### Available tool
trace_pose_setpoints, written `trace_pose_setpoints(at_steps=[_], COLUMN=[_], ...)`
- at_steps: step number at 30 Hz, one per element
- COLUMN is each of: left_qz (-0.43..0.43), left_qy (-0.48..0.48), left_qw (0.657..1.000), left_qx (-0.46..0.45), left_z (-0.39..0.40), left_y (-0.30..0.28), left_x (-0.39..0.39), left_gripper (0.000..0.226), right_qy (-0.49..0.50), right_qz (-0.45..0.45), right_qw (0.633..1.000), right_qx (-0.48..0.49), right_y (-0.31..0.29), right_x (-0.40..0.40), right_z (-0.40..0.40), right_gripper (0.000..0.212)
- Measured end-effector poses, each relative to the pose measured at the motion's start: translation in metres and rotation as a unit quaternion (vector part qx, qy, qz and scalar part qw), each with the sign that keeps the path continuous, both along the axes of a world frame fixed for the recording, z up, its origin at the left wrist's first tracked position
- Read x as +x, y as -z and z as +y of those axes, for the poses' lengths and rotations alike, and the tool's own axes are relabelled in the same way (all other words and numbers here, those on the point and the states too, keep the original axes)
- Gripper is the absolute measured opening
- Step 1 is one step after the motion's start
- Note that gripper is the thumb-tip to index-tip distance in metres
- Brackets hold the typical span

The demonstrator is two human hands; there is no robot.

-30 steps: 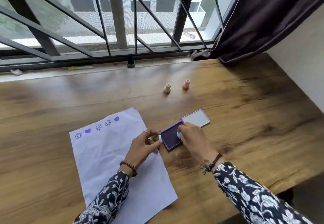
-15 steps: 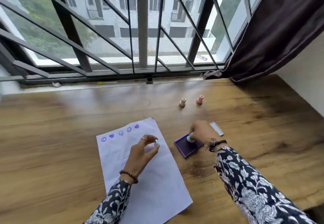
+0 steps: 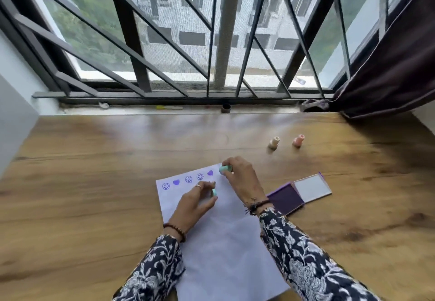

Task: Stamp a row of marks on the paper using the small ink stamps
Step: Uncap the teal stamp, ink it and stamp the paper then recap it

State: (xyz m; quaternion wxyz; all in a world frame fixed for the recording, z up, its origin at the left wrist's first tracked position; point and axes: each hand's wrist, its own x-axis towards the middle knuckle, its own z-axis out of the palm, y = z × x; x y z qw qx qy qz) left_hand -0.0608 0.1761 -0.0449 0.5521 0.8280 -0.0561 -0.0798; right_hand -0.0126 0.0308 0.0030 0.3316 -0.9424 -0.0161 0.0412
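Observation:
A white paper point(image 3: 219, 242) lies on the wooden table point(image 3: 94, 183) with a row of several purple smileys and hearts point(image 3: 188, 179) along its top edge. My right hand point(image 3: 243, 178) grips a mint-green stamp point(image 3: 224, 168) at the paper's top right corner, just right of the last heart. My left hand point(image 3: 195, 203) rests on the paper below the row and pinches a small mint-green cap point(image 3: 214, 192). The purple ink pad point(image 3: 286, 198) lies open to the right of the paper, its white-lined lid point(image 3: 312, 187) folded back.
A beige stamp point(image 3: 274, 142) and a pink stamp point(image 3: 298, 140) stand upright further back on the table. A window with dark bars runs along the far edge, with a small dark cylinder point(image 3: 226, 108) on the sill. A dark curtain point(image 3: 388, 65) hangs at the right.
My right hand has carried the mint stamp from the ink pad left to the paper's top right corner. My left hand still holds the cap over the paper. The camera has tilted up.

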Motion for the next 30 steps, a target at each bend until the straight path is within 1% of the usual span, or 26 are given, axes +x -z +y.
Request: trace_pose_setpoints(at_steps=[6,14,19,25,28,30], left_qz=[0.007,0.009,0.011,0.020,0.022,0.020], left_qy=[0.020,0.032,0.034,0.039,0.039,0.032], left_qw=[1.000,0.999,0.999,0.998,0.998,0.998], left_qx=[-0.014,-0.016,-0.032,-0.044,-0.045,-0.043], left_z=[0.007,0.010,0.010,0.011,0.010,0.009], left_y=[0.005,0.009,0.010,0.008,0.007,0.005], left_x=[0.006,0.009,0.009,0.010,0.008,0.007], left_gripper=[0.021,0.023,0.023,0.022,0.021,0.020], right_qy=[-0.062,-0.121,-0.157,-0.220,-0.214,-0.178], right_qz=[-0.017,-0.058,-0.014,-0.007,0.011,0.047], right_qw=[0.994,0.965,0.961,0.945,0.950,0.966], right_qx=[-0.093,-0.223,-0.227,-0.244,-0.229,-0.181], right_y=[0.009,0.017,0.012,0.007,0.005,0.003], right_x=[0.006,0.016,0.036,0.046,0.049,0.053], right_z=[0.006,0.011,0.013,0.017,0.017,0.010], right_gripper=[0.019,0.016,0.016,0.014,0.017,0.019])
